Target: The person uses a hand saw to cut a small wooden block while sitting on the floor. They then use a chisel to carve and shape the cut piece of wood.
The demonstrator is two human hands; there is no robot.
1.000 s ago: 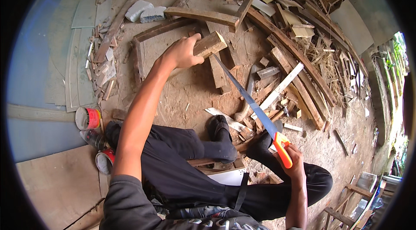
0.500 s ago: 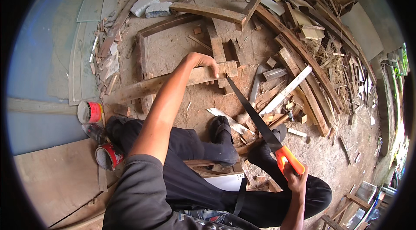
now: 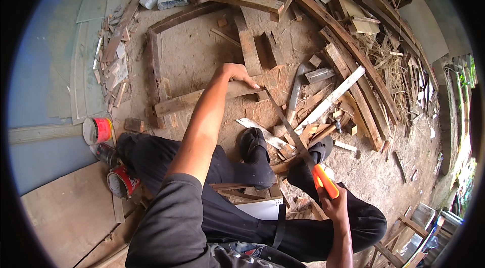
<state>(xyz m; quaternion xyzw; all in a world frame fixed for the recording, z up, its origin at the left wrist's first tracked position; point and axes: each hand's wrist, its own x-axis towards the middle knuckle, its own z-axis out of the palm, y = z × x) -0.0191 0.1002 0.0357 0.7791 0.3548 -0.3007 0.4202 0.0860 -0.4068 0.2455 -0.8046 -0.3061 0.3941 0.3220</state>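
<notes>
Our left hand (image 3: 236, 72) rests over the right end of the board (image 3: 187, 102), which lies across the middle of the floor (image 3: 192, 56), well in from the floor's left edge; whether the fingers close around it, we cannot tell. Our right hand (image 3: 334, 206), well apart from the left, is wrapped around the orange handle (image 3: 326, 181) of the saw (image 3: 289, 127). The saw's tip sits at the board's right end. We judge this as lining up a cut; a stroke calls for a steady board and left fingers clear of the teeth.
</notes>
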